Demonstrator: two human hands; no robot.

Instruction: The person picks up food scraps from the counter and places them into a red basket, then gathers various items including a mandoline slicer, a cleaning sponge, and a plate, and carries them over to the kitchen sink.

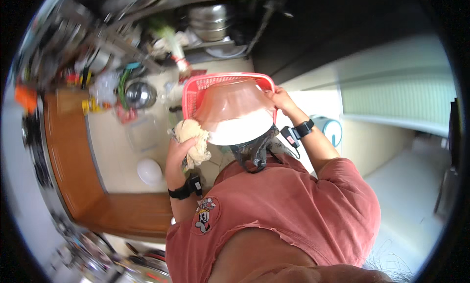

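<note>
My right hand [282,99] grips the right rim of a red plastic basket [190,95]. Inside the basket lies a large pinkish, translucent bowl-like vessel [235,99], with a white rounded surface [242,127] at its near side. A crumpled cream cloth [192,139] is held in my left hand [180,150], close to the basket's lower left corner. Below the basket, near my waist, hangs a black plastic bag [253,154]; what holds it is hidden.
On the tiled floor to the left are a white bowl [149,171] and a shiny metal bowl [140,94]. Leafy green onions [176,50] lie near a metal rack with stacked steel pots [208,22]. Brown wooden cabinets [73,154] line the left side.
</note>
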